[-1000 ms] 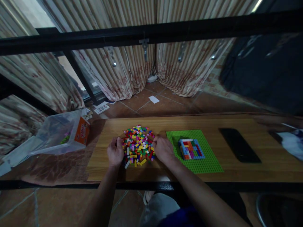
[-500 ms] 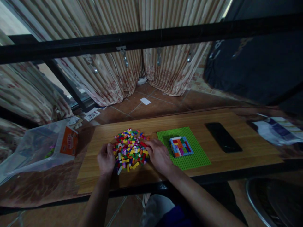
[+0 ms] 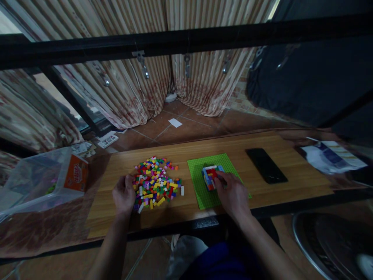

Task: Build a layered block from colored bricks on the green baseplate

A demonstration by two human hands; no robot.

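Brick block (image 3: pixel 209 175) sits on green baseplate (image 3: pixel 198 190), pile (image 3: pixel 154 184) beside

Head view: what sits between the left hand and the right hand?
The loose brick pile, beside the left hand, then part of the green baseplate up to the right hand. Head view shows it.

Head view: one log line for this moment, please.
left hand at brick pile edge | right hand on brick block | brick block on green baseplate

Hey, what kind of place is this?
Probably a room in a home, set up for play: striped curtains reaching a tiled floor, and a wooden table with loose toy bricks.
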